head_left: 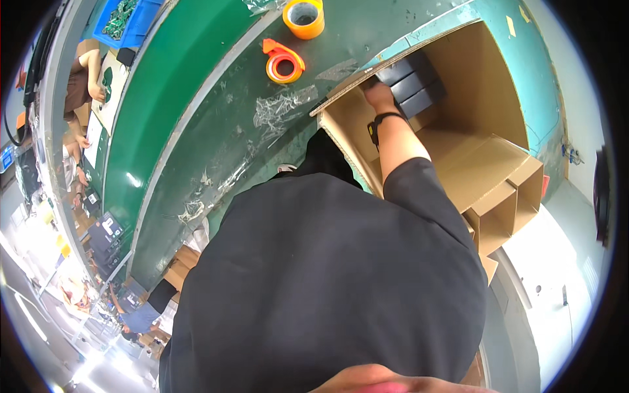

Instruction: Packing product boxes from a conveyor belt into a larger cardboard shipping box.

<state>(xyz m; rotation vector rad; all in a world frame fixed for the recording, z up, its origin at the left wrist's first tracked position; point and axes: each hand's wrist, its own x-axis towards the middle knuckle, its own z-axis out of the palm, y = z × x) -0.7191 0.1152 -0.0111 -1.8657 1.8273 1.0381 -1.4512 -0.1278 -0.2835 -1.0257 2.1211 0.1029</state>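
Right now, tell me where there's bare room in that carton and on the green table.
Carton: bare floor and far wall right of the dark boxes; crowded where the right hand meets them. Green table: open left of the tape dispenser; plastic scraps clutter its near edge.

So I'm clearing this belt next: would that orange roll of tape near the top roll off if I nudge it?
Probably not. The orange tape roll lies flat on its side on the green belt, so a nudge should slide it. It looks thick and nearly full, so likely stiff and fairly heavy. Set on edge, it could roll.
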